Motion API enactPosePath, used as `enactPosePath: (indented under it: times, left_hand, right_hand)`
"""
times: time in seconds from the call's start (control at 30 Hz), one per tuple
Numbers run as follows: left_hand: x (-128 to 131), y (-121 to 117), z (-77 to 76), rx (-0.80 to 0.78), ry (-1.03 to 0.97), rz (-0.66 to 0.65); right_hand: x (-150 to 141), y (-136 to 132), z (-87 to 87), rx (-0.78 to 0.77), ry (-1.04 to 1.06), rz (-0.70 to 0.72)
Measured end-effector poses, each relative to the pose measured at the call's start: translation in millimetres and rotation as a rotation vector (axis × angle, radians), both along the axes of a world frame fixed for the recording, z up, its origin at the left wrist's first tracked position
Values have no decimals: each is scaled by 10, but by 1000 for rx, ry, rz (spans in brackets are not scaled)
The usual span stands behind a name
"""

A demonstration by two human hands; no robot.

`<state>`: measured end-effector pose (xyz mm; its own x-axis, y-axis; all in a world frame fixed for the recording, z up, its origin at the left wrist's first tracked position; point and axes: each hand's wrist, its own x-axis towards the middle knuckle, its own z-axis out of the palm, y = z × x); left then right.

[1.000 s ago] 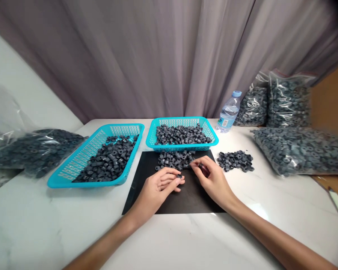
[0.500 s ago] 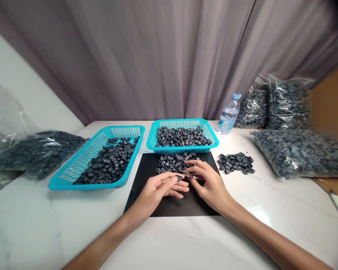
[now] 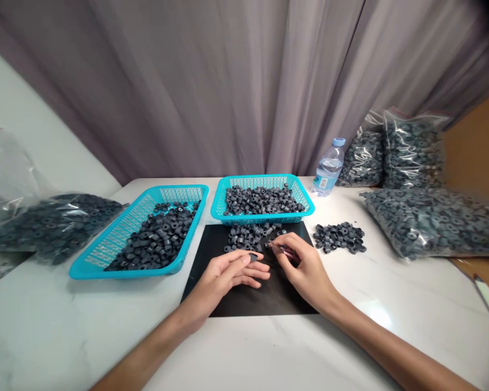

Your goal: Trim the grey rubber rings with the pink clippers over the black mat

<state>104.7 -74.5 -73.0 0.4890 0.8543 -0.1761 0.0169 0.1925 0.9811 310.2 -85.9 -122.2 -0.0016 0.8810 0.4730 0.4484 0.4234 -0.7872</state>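
Observation:
My left hand [image 3: 232,270] pinches a small dark grey ring-shaped part [image 3: 253,257] between thumb and index finger, its other fingers stretched out over a black mat [image 3: 244,304]. Closed around a thin tool [image 3: 287,253] with a pinkish, shiny look, my right hand [image 3: 303,265] is just to the right; its fingers hide most of the tool, and its kind cannot be made out. Fingertips and tool tip are close to the right side of a heap of loose dark grey rings [image 3: 246,237] at the mat's far edge.
A turquoise basket [image 3: 98,260] of rings stands left, another turquoise basket [image 3: 263,219] behind the mat. Right of the mat lie a small ring pile [image 3: 339,238], a water bottle [image 3: 328,168] and filled bags [image 3: 432,222]. Another filled bag [image 3: 65,220] lies far left.
My right hand has drawn its fingers in around the tool and parted slightly from the left. My left hand still pinches the ring-shaped part. The view has shifted a little.

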Motion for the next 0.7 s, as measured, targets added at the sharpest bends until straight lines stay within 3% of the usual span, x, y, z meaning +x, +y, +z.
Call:
enactPosePath:
  times: [0.13, 0.23, 0.33, 0.4, 0.47, 0.57, 0.7]
  left_hand:
    - [25, 0, -22, 21, 34, -16]
    - [20, -13, -70, 168, 151, -1]
    - [-61, -29, -66, 624, 406, 119]
    - [-170, -16, 1, 993, 582, 232]
    - [-317, 40, 109, 1231, 745, 387]
    - [-564, 197, 272, 1268, 1091, 673]
    - [-752, 353, 348, 1277, 1325, 738]
  right_hand:
    - [11, 13, -40, -41, 48, -42]
    - [16, 27, -76, -75, 66, -74]
    - [12, 36, -100, -114, 77, -91]
    - [10, 44, -111, -122, 78, -94]
    - [11, 55, -122, -106, 50, -95]
    - [22, 73, -138, -77, -34, -98]
    - [36, 93, -151, -64, -84, -87]
